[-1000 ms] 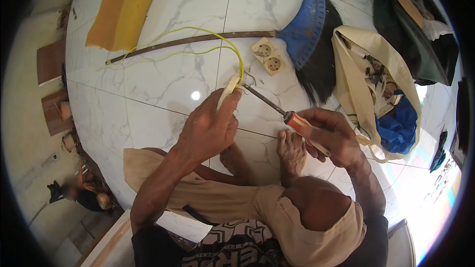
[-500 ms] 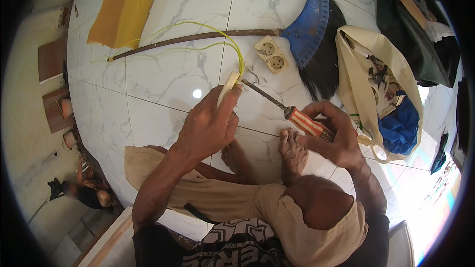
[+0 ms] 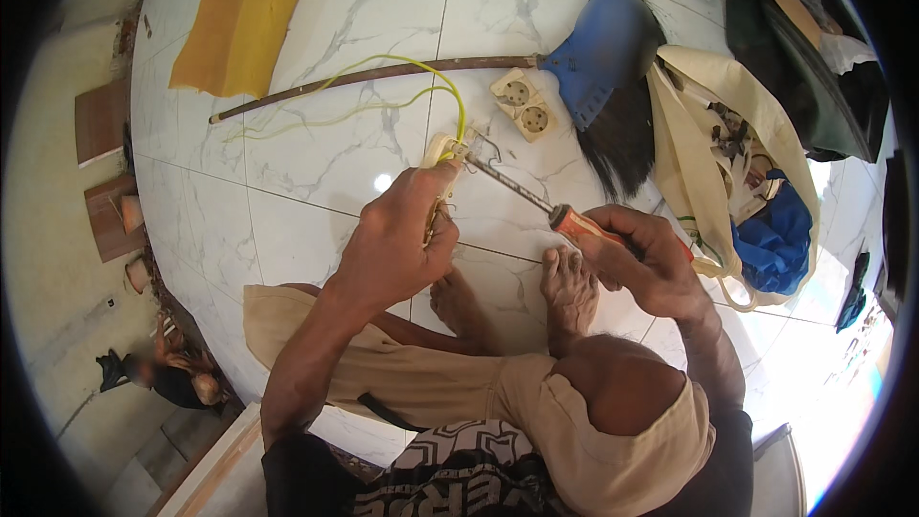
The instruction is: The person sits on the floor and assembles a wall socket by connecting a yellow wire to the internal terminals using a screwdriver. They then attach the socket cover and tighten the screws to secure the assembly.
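White fitting turned in the left grip, screwdriver right up at it

Going left to right: yellow sheet (image 3: pixel 235 33) is lying on the tiled floor (image 3: pixel 316 168), same spot as half a second ago. Then the yellow-green wires (image 3: pixel 461 115), looping across the broom (image 3: pixel 373 75) and down to the white fitting (image 3: pixel 441 147). Left grip (image 3: pixel 397 230) has that fitting in a narrow pinch, mid-view, and it's turned so more of its inner side shows than before. Screwdriver (image 3: pixel 517 193) has its tip there, can't tell if it's touching. Double socket (image 3: pixel 525 105) hasn't budged, just beside the broom. Right grip (image 3: pixel 651 263) is wrapped around the screwdriver handle, covering more of it than last frame. Canvas bag (image 3: pixel 682 124) sits far right.
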A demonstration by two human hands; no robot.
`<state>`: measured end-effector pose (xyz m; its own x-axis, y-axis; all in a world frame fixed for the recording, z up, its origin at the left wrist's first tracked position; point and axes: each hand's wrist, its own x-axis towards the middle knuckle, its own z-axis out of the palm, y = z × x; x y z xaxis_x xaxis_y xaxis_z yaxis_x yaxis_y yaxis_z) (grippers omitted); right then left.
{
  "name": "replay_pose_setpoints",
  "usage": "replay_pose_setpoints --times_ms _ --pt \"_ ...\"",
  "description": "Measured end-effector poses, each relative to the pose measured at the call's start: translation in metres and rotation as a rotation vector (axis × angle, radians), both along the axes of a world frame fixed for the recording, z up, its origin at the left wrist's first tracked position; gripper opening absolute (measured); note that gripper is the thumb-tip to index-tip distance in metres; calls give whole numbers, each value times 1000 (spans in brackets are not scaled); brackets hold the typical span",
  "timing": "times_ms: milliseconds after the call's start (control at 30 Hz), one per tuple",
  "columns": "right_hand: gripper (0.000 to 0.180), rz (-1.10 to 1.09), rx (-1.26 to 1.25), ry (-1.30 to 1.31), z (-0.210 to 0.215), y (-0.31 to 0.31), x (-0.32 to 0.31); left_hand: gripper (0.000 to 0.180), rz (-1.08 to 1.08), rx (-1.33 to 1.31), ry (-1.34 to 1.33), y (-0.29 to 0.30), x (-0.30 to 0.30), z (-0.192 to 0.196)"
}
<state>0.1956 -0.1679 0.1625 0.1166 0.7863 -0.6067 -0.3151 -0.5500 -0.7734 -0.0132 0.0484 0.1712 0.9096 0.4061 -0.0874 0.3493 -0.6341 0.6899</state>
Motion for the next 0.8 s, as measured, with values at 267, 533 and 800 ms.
replay_pose_setpoints --times_ms 267,533,800 --pt "36 -292 102 -2 -27 53 -9 48 -49 -172 48 -6 2 11" --pt "25 -284 179 342 -40 81 -25 51 -123 -182 13 -8 -3 10" --pt "19 -333 211 347 -29 84 -35 56 -23 -345 -90 -12 -12 3"
